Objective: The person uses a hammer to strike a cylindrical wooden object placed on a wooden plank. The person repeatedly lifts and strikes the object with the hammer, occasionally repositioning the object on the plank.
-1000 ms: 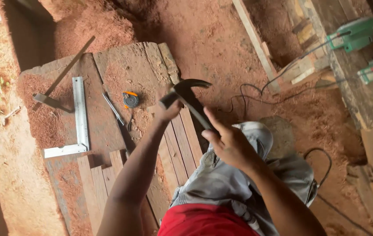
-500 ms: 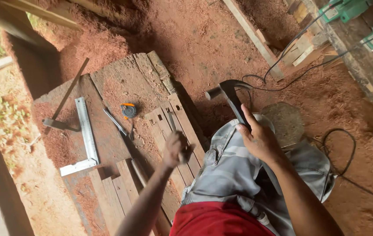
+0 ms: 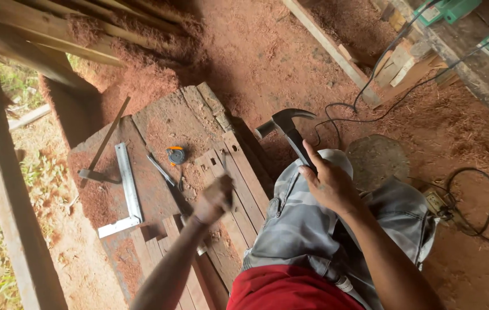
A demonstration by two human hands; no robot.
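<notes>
My right hand (image 3: 331,185) is wrapped around the handle of a claw hammer (image 3: 288,127), gripping it low so the dark head sticks up and away from me, above my knee and clear of the wood. My left hand (image 3: 214,200) is blurred over the slats — it looks loosely curled, but I cannot tell whether the fingers pinch anything. It hovers above a row of narrow wooden slats (image 3: 238,178) lying side by side on an old, dusty board (image 3: 164,123), just in front of my grey trousers.

Farther out on that board lie a metal square (image 3: 127,192), a small orange and black tape measure (image 3: 175,155) and a slim dark tool (image 3: 161,171) between the two — its kind I cannot make out. The ground is red earth and sawdust. A black cable (image 3: 474,195) snakes across it at my right, near a round stump (image 3: 377,158) beside my leg.
</notes>
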